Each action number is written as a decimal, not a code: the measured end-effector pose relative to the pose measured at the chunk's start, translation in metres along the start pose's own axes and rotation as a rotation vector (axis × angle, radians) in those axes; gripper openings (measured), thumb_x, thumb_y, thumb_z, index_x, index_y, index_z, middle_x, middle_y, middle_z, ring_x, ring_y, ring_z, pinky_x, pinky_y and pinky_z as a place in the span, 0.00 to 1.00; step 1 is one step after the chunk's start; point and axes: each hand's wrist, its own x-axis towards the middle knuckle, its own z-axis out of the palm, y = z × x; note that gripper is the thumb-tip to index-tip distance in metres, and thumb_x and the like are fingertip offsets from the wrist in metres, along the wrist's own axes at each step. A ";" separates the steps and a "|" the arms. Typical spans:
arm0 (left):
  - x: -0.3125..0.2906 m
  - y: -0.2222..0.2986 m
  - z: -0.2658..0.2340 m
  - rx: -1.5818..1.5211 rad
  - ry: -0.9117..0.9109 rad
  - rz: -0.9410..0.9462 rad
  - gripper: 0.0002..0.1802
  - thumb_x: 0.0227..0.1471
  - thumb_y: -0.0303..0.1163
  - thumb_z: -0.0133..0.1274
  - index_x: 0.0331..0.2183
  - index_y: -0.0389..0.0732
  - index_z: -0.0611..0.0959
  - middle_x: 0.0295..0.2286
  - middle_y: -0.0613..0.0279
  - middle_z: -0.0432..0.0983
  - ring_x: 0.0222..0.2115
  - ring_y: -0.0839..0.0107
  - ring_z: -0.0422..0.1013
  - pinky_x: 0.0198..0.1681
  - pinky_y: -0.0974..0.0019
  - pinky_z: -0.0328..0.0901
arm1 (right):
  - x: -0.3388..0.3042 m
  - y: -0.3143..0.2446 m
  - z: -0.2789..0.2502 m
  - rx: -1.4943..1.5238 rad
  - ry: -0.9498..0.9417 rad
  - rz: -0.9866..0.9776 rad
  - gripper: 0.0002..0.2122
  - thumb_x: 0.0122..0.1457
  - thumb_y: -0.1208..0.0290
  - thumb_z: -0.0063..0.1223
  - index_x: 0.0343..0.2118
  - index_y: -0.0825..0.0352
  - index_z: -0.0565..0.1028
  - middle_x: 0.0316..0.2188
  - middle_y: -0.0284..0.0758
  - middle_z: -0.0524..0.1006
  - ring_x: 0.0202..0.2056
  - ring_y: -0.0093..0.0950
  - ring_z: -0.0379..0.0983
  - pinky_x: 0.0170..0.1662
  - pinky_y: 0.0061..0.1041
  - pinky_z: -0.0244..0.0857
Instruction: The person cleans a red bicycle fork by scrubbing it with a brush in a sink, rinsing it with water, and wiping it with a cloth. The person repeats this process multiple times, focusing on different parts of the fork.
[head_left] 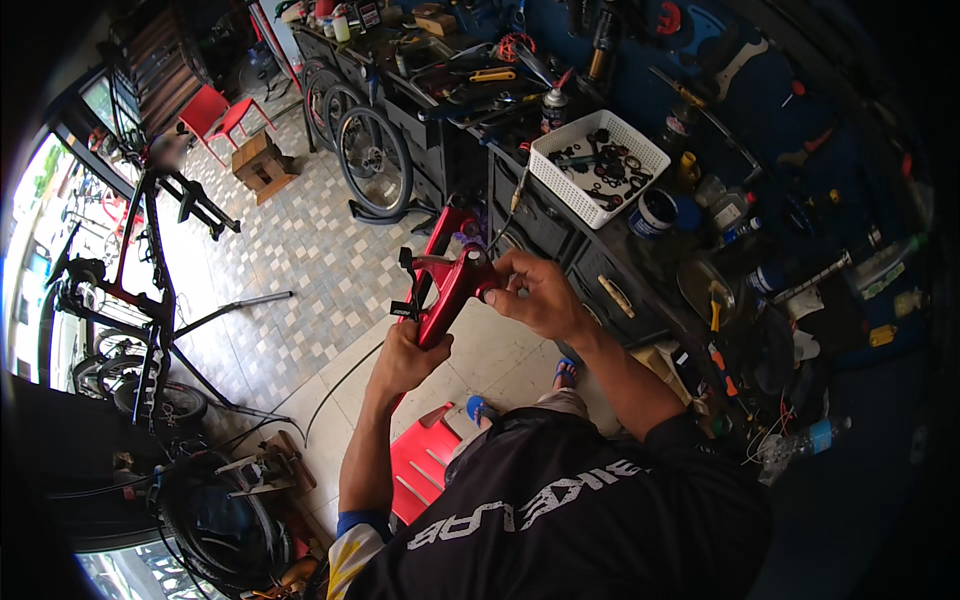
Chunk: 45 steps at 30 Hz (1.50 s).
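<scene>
A glossy red bicycle frame part [464, 283], with a ring-shaped joint and tubes running from it, is held up in front of me. My left hand [408, 356] is closed around its lower tube. My right hand [540, 296] curls its thumb and fingers about the joint end; anything small between those fingertips is hidden. A black fitting with a small black tag [404, 310] sits by the left side of the red part. From near the joint, a thin cable with a brownish end [517, 190] rises toward the workbench.
On the cluttered workbench [630, 240] at right stands a white basket [645, 163] of small parts, beside a tub [652, 214]. A red plastic chair [418, 465] is just below my hands. At left, a dark bicycle frame [150, 265] stands; wheels [372, 160] lean against the bench.
</scene>
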 end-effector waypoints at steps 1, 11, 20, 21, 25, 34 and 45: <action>0.000 -0.002 -0.001 -0.010 -0.024 -0.006 0.17 0.47 0.32 0.61 0.17 0.36 0.72 0.13 0.68 0.63 0.16 0.79 0.60 0.20 0.64 0.57 | 0.000 -0.003 0.001 -0.004 -0.008 -0.008 0.12 0.54 0.64 0.62 0.35 0.68 0.78 0.30 0.29 0.77 0.32 0.17 0.72 0.34 0.21 0.64; 0.002 -0.007 0.011 -0.086 0.007 -0.005 0.18 0.49 0.31 0.60 0.16 0.37 0.71 0.12 0.71 0.62 0.16 0.81 0.58 0.19 0.64 0.56 | -0.004 0.005 0.001 0.101 -0.052 0.026 0.11 0.56 0.67 0.61 0.36 0.69 0.76 0.31 0.28 0.74 0.33 0.15 0.68 0.38 0.20 0.64; -0.002 -0.011 0.012 -0.122 -0.012 0.031 0.17 0.49 0.29 0.61 0.17 0.37 0.70 0.13 0.70 0.60 0.17 0.81 0.56 0.20 0.65 0.55 | 0.001 0.012 -0.014 0.298 -0.131 0.042 0.17 0.55 0.65 0.63 0.44 0.67 0.75 0.29 0.26 0.73 0.32 0.15 0.69 0.37 0.19 0.65; -0.002 -0.010 0.011 -0.129 -0.017 0.017 0.17 0.49 0.29 0.61 0.17 0.37 0.70 0.13 0.71 0.60 0.17 0.81 0.55 0.20 0.66 0.54 | 0.002 0.023 -0.024 0.507 -0.118 0.061 0.19 0.55 0.65 0.65 0.47 0.66 0.73 0.30 0.24 0.70 0.31 0.14 0.66 0.37 0.18 0.64; -0.002 0.003 0.007 -0.100 -0.059 0.109 0.13 0.47 0.27 0.61 0.19 0.36 0.74 0.12 0.67 0.63 0.15 0.77 0.58 0.21 0.63 0.57 | 0.032 0.043 -0.046 -0.108 0.185 -0.013 0.20 0.53 0.63 0.66 0.45 0.69 0.75 0.33 0.27 0.72 0.32 0.16 0.67 0.36 0.19 0.65; -0.004 0.003 -0.011 0.328 -0.138 0.195 0.12 0.39 0.30 0.64 0.20 0.34 0.78 0.14 0.47 0.69 0.15 0.53 0.66 0.22 0.56 0.62 | 0.053 0.049 -0.056 -0.340 -0.104 0.253 0.14 0.50 0.65 0.64 0.33 0.72 0.79 0.24 0.31 0.74 0.26 0.19 0.68 0.34 0.22 0.65; 0.000 -0.015 0.004 -0.183 -0.103 0.130 0.15 0.48 0.27 0.62 0.18 0.39 0.73 0.13 0.73 0.63 0.15 0.82 0.58 0.19 0.67 0.54 | 0.056 0.100 0.007 0.209 0.374 -0.068 0.11 0.61 0.65 0.60 0.40 0.68 0.76 0.29 0.23 0.75 0.26 0.12 0.64 0.30 0.15 0.59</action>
